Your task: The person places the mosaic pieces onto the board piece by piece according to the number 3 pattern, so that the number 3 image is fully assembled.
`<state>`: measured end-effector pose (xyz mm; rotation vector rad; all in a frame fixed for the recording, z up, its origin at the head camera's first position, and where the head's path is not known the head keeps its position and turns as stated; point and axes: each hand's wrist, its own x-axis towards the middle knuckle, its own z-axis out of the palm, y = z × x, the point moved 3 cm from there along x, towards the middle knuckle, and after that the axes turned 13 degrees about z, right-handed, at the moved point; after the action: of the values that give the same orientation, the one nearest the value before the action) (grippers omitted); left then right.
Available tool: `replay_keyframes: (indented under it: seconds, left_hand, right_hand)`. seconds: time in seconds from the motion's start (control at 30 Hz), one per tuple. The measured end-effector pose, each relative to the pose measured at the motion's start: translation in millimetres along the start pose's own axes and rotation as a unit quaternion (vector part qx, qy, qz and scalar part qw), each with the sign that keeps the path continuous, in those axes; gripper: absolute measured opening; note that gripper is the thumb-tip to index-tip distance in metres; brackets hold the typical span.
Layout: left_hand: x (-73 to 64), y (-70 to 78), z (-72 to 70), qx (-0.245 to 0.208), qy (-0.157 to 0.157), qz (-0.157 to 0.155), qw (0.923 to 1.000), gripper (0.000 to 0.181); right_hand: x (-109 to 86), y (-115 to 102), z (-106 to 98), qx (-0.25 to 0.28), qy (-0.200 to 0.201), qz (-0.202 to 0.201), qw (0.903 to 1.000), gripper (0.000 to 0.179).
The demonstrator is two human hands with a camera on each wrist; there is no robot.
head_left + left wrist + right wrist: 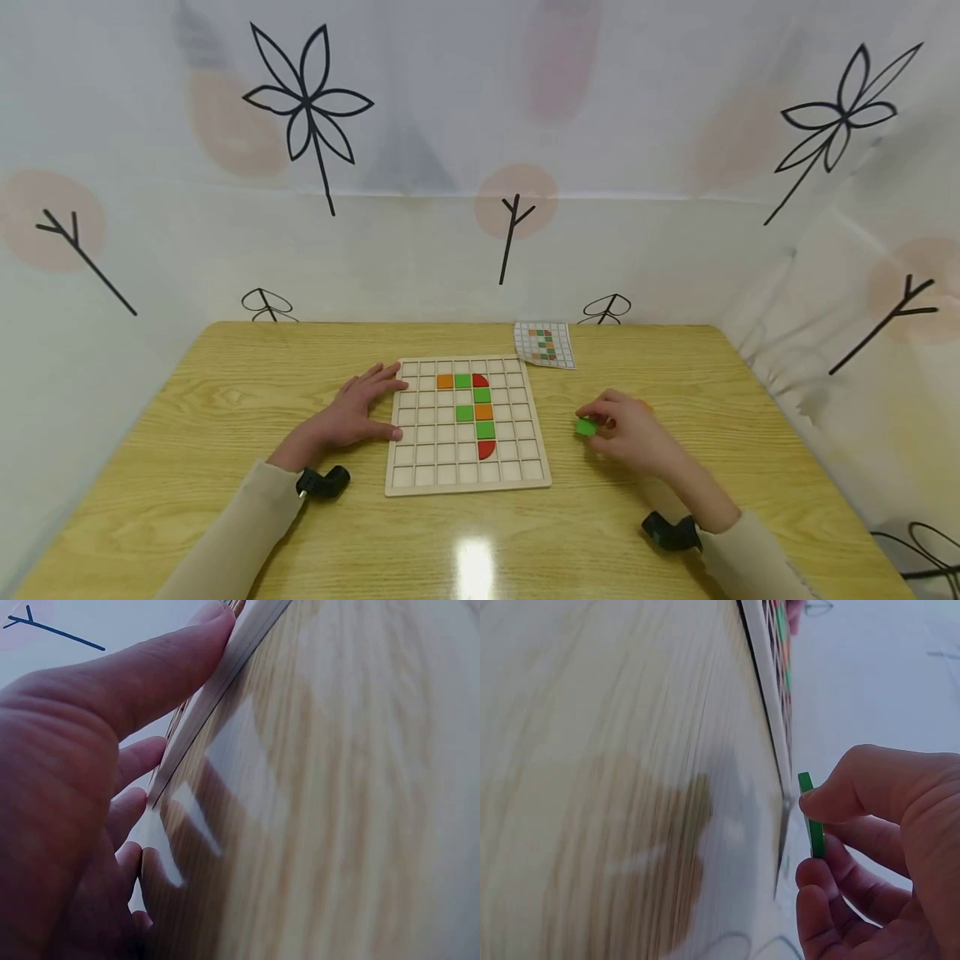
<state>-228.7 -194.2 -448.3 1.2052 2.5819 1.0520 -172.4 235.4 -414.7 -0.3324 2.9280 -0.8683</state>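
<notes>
the right hand (633, 433) pinched a green tile (587, 427) between thumb and fingertips just above the wooden table (225, 417), to the right of the grid board (465, 479). the left hand (352, 412) lay flat with fingers spread, touching the board's left edge. a pattern card (545, 344) sat behind the board.

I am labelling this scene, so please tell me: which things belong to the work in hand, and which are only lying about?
In use:
- square wooden grid board, steadied by left hand
- flat green square tile, pinched by right hand
- printed paper pattern card

Lying about:
- small orange piece behind the right hand
- yellow wooden table
</notes>
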Motion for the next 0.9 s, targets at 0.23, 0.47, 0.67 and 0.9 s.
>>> replay_keyframes:
  seconds: [0.23,0.47,0.67,0.9]
  left_hand:
    - [0.3,0.0,-0.4,-0.005,0.003,0.001,1.0000,0.077]
    - [0.9,-0.2,-0.5,-0.006,0.003,0.001,1.0000,0.077]
    - [0.8,-1.5,-0.5,-0.004,0.005,0.001,1.0000,0.077]
    - [0.6,-0.2,-0.3,-0.005,0.002,-0.003,1.0000,0.078]
  right_hand:
    - [3.8,-19,11,-0.008,-0.007,-0.032,0.9994,0.030]
    - [12.1,-38,25,0.001,-0.027,-0.054,0.9982,0.031]
    - [18.1,-53,37,0.008,-0.048,-0.055,0.9973,0.031]
    - [21.1,-71,47,0.001,-0.062,-0.093,0.9938,0.031]
